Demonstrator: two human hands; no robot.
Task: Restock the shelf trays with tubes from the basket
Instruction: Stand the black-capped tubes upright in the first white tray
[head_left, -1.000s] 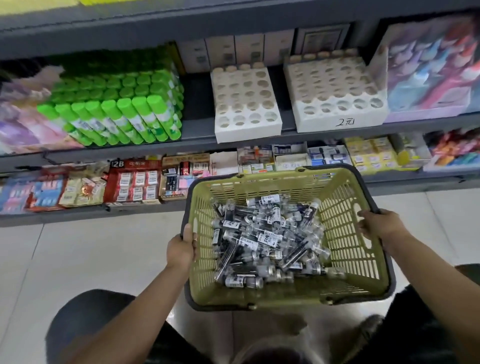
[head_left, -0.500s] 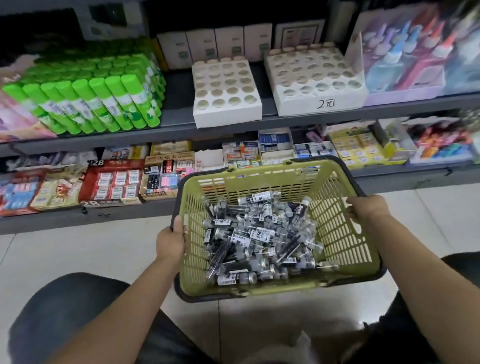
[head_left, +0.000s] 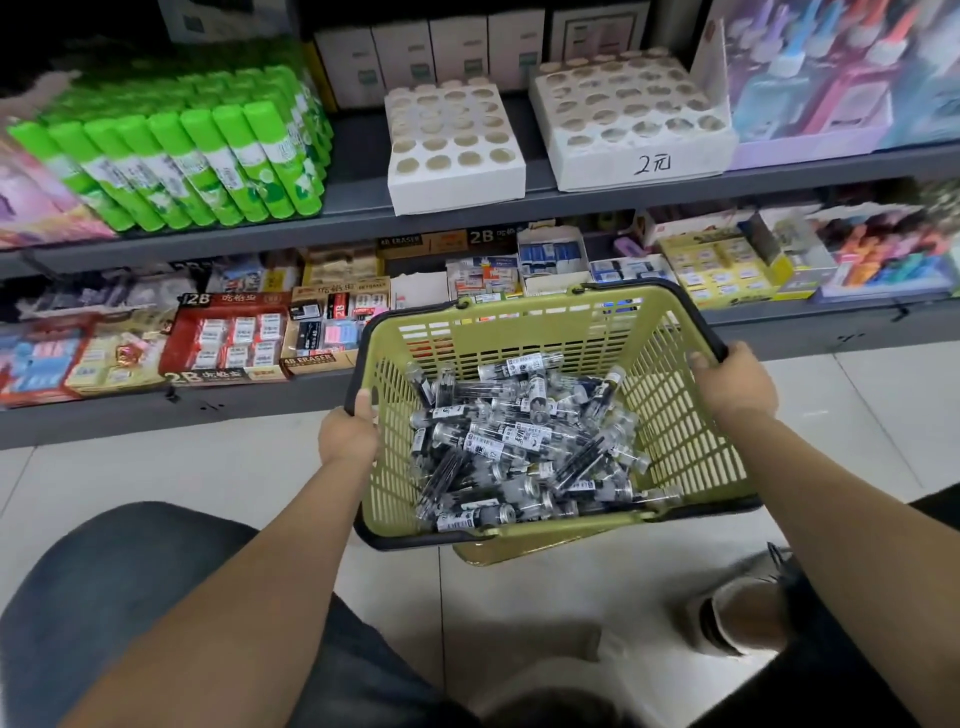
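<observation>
- head view: the left grip (head_left: 347, 441) was clamped on the left rim of the green basket (head_left: 685, 415), thumb up over the dark edge. the right grip (head_left: 735, 389) was clamped on the rim near the far right corner. a hold on both sides likely kept the loaded basket from tipping.
- the tubes (head_left: 519, 441) lay in a loose heap on the basket's bottom, between the two grips and a little below them. neither grip held one.
- the left tray (head_left: 454, 140) sat on the shelf (head_left: 353, 208), up and beyond the gap between the grips. the right tray (head_left: 631, 119), with a handwritten price on its front, stood just beside it, up and beyond the right grip. every hole that showed looked empty, so restocking had seemingly not begun.
- the basket hung low over the floor (head_left: 182, 467), straight below the trays. whether it touched the tiles could not be told. parking it there would probably free both grips and keep each reach short.
- green glue sticks (head_left: 197, 161) filled the shelf up and left of the left grip, no part of this job.
</observation>
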